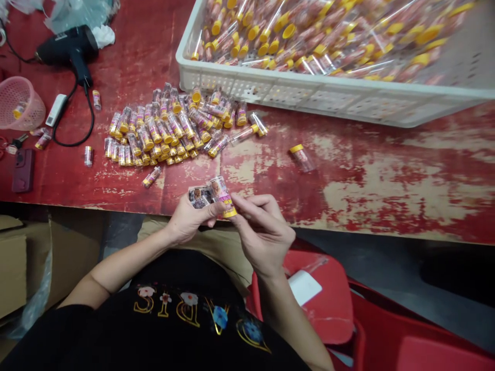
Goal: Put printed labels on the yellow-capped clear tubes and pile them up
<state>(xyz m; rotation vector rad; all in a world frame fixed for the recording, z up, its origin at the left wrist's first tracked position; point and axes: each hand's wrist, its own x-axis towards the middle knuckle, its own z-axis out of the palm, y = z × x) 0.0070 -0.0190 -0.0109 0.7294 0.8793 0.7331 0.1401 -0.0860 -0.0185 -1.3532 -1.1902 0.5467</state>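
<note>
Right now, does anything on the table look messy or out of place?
Yes. One tube with a yellow cap lies alone on the worn red table, away from the heap of tubes. A few more strays lie left of the heap. The table's paint is badly scraped.

Gold letters on the black shirt (181,309) seem to read "DIS".

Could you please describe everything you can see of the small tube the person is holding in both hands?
The small tube is clear plastic with a yellow cap at its lower end and a printed picture label around its body. It is tilted, cap towards the person, just above the near edge of the red table. The right hand pinches the capped end with its fingertips, while the left hand steadies it from the side and also holds loose printed labels beside it.
</note>
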